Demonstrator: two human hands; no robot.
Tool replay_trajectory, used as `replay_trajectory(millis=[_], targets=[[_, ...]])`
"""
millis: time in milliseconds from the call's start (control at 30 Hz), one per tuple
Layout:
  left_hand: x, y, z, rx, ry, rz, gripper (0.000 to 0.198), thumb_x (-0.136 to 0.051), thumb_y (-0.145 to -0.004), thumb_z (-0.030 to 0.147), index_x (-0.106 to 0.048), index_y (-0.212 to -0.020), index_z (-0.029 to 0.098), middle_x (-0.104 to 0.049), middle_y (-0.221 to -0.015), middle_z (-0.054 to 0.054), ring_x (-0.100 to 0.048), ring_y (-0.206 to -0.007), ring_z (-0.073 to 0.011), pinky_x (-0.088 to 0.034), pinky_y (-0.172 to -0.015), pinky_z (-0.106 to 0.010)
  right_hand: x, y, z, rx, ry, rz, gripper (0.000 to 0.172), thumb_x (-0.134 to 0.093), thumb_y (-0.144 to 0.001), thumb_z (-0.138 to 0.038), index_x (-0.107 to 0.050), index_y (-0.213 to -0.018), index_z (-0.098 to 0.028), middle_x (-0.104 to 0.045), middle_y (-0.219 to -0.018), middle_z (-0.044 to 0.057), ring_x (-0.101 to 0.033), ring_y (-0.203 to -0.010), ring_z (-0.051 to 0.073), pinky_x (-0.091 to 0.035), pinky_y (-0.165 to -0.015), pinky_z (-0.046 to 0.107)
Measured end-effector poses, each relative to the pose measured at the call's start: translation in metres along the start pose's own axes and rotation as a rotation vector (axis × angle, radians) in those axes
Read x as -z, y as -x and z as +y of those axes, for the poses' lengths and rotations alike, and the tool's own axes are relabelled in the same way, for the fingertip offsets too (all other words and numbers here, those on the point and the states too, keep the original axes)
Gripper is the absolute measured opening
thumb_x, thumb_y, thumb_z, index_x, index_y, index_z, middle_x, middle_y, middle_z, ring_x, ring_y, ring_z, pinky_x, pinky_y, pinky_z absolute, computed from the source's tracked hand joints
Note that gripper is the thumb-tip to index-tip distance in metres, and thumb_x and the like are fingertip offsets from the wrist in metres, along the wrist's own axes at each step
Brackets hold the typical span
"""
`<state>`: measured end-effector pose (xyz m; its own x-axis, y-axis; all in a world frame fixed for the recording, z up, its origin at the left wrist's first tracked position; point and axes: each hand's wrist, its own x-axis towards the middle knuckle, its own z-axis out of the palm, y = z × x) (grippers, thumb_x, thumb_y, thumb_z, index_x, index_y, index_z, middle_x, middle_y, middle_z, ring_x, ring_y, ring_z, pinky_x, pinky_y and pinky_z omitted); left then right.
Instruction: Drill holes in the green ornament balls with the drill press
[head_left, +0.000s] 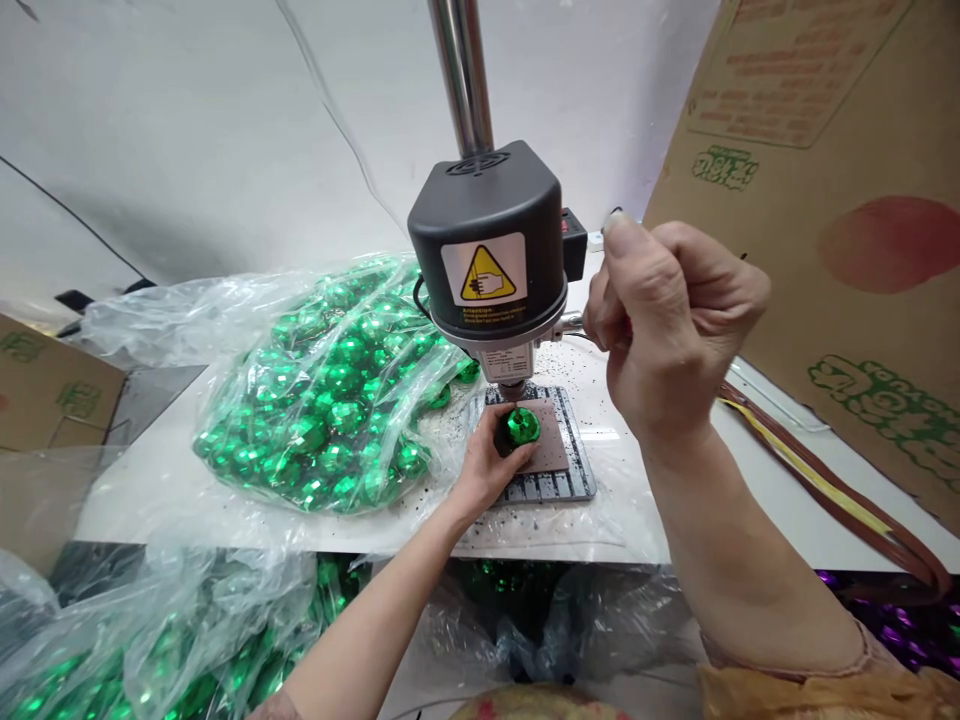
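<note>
Item, green bauble [522, 426]: my left hand [484, 465] is pinching it straight below the drill bit [513, 388], fingers of my right hand [660, 320] apparently gripping the lever [574, 323].

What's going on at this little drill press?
A person works a small bench drill. The left hand holds a shiny green ball on the slotted base plate, right under the bit. The right hand is closed around the feed lever beside the drill head. A clear bag of similar green balls lies to the left on the table.
</note>
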<state>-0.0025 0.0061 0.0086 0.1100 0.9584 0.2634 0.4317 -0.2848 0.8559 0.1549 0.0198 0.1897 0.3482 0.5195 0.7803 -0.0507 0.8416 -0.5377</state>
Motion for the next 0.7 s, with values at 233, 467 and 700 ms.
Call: replay_trajectory(millis=[233, 467, 700], targets=[[0.0, -0.001, -0.002, -0.013, 0.039, 0.007, 0.047, -0.079, -0.078, 0.03, -0.057, -0.118, 0.021, -0.068, -0.112, -0.006, -0.066, -0.103, -0.0239, -0.052, -0.092, -0.038, 0.004, 0.019, 0.011, 0.133, 0.002, 0.042, 0.047, -0.063, -0.092, -0.027, -0.037, -0.053, -0.022, -0.032, -0.045, -0.005, -0.03, -0.041, 0.007, -0.027, -0.045, 0.033], [0.001, 0.001, -0.002, -0.023, 0.041, -0.003, 0.048, -0.079, -0.08, 0.03, -0.056, -0.121, 0.021, -0.068, -0.115, -0.006, -0.066, -0.105, -0.0235, -0.052, -0.093, -0.037, 0.009, 0.03, 0.018, 0.203, -0.06, 0.054, 0.05, -0.061, -0.091, -0.023, -0.032, -0.05, -0.02, -0.028, -0.046, -0.005, -0.028, -0.041, 0.007, -0.019, -0.045, 0.032], [0.0, 0.001, -0.006, -0.023, 0.051, -0.022, 0.049, -0.079, -0.081, 0.03, -0.055, -0.123, 0.021, -0.066, -0.119, -0.007, -0.064, -0.108, -0.0233, -0.051, -0.095, -0.037, 0.012, 0.034, 0.027, 0.25, -0.047, 0.077, 0.05, -0.062, -0.09, -0.024, -0.03, -0.052, -0.019, -0.029, -0.046, -0.006, -0.027, -0.04, 0.006, -0.017, -0.043, 0.029]])
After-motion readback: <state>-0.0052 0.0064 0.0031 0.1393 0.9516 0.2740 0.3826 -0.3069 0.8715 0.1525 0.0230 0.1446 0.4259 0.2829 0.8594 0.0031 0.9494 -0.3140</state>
